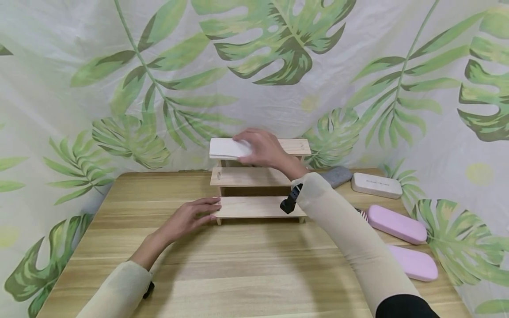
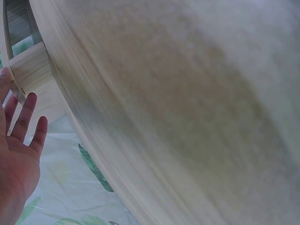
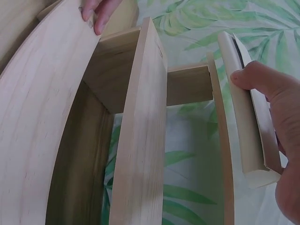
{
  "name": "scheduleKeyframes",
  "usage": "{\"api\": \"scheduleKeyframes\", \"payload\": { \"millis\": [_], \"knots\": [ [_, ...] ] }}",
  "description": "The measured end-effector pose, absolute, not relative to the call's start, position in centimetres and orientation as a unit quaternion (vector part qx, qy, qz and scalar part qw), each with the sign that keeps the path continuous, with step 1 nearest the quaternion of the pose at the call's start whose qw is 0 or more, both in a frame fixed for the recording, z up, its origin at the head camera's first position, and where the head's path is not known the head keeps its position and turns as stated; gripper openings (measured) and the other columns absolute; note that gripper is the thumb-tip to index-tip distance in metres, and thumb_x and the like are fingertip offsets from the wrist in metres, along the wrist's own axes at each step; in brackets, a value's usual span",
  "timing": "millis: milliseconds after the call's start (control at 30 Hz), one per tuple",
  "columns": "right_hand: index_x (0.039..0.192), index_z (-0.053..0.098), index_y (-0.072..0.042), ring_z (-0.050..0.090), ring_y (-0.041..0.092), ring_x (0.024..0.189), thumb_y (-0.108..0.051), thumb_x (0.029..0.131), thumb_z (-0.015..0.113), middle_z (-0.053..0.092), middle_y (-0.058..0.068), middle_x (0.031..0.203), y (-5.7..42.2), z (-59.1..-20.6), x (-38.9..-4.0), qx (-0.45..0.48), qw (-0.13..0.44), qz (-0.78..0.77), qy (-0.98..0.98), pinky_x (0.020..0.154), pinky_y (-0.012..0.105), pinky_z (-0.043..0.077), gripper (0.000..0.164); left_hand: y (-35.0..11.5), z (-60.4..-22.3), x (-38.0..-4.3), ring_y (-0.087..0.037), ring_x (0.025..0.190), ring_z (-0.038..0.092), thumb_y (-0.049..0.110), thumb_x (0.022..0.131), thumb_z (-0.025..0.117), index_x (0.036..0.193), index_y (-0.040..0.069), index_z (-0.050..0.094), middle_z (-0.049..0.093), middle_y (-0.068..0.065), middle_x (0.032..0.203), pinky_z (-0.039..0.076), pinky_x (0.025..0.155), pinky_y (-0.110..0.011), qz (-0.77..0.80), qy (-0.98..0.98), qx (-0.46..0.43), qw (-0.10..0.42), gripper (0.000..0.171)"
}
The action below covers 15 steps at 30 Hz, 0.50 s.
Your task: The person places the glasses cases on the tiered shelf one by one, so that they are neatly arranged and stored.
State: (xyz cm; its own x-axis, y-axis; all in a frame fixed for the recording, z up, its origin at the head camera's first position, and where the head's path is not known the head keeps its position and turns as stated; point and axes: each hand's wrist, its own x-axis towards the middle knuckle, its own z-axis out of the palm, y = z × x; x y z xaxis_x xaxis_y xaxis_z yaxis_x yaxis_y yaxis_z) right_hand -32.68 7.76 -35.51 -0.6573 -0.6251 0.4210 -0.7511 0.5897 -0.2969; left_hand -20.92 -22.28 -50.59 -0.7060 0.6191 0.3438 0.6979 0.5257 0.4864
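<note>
A three-tier wooden stand (image 1: 254,206) is set on the table against the back wall. My right hand (image 1: 264,148) grips a white case (image 1: 223,149) at the left of the top tier, thumb on the near side. Seen from the right wrist, this case (image 3: 243,129) has a lid-like flap along one long side with a narrow gap. Whether it rests fully on the tier is hard to tell. My left hand (image 1: 194,217) touches the left end of the lowest tier, its fingers extended; in the left wrist view they lie beside the wood.
Right of the stand lie a dark grey case (image 1: 337,176), a pale grey case (image 1: 377,185) with lettering, and two pink cases (image 1: 396,224) near the table's right edge. A striped item (image 1: 362,213), partly hidden by my sleeve, is beside them. A leaf-patterned sheet (image 1: 254,101) hangs behind.
</note>
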Motion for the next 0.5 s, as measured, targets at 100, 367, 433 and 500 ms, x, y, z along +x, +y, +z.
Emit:
{"api": "scheduleKeyframes", "payload": {
  "millis": [100,367,433,500],
  "knots": [
    [0.133,0.075,-0.013,0.066,0.026,0.123,-0.032,0.081,0.089,0.074,0.006,0.132,7.5,-35.6,-33.1,0.377,0.125,0.227,-0.889,0.096,0.041,0.056,0.057,-22.3,-50.6,-20.9,-0.034,0.131,0.064,0.014,0.098,0.077,0.134,0.006,0.074,0.064,-0.011,0.148,0.056,0.103,-0.053,-0.305,-0.872,-0.379,0.065,0.037],
    [0.134,0.074,-0.015,0.068,0.023,0.117,-0.033,0.082,0.090,0.074,0.003,0.132,7.1,-35.9,-34.3,0.361,0.107,0.232,-0.897,0.089,0.039,0.056,0.057,-22.3,-50.5,-20.9,-0.032,0.135,0.062,0.014,0.099,0.076,0.135,0.007,0.073,0.063,-0.010,0.150,0.056,0.104,-0.052,-0.310,-0.873,-0.374,0.050,0.038],
    [0.135,0.074,-0.016,0.068,0.022,0.114,-0.033,0.082,0.090,0.074,0.003,0.132,7.0,-36.0,-34.5,0.357,0.102,0.236,-0.898,0.087,0.039,0.056,0.057,-22.3,-50.5,-21.0,-0.032,0.135,0.062,0.014,0.099,0.076,0.135,0.007,0.073,0.063,-0.010,0.149,0.056,0.105,-0.052,-0.310,-0.873,-0.374,0.048,0.037],
    [0.135,0.074,-0.016,0.069,0.021,0.112,-0.033,0.083,0.090,0.074,0.003,0.133,6.9,-36.0,-34.8,0.353,0.098,0.237,-0.900,0.086,0.038,0.056,0.057,-22.3,-50.5,-20.9,-0.032,0.134,0.062,0.014,0.099,0.076,0.135,0.007,0.073,0.063,-0.010,0.149,0.056,0.105,-0.052,-0.309,-0.873,-0.375,0.050,0.037]
  ]
}}
